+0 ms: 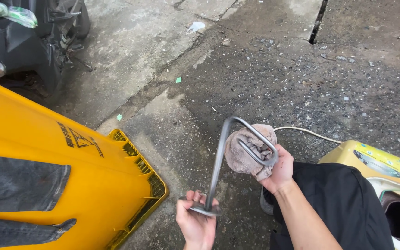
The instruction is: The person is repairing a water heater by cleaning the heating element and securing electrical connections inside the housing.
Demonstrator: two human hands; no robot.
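left hand (195, 222) closed on round flange of stiff bent grey metal heating element (218, 162); right hand (278, 169) pinches soft beige rag (244, 155) around its slippery loop.

bent grey metal heating rod (218, 157) | crumpled beige-grey cloth rag (239, 157) | big yellow plastic bin (33, 153), black markings | dark grey speckled pavement (302, 78)
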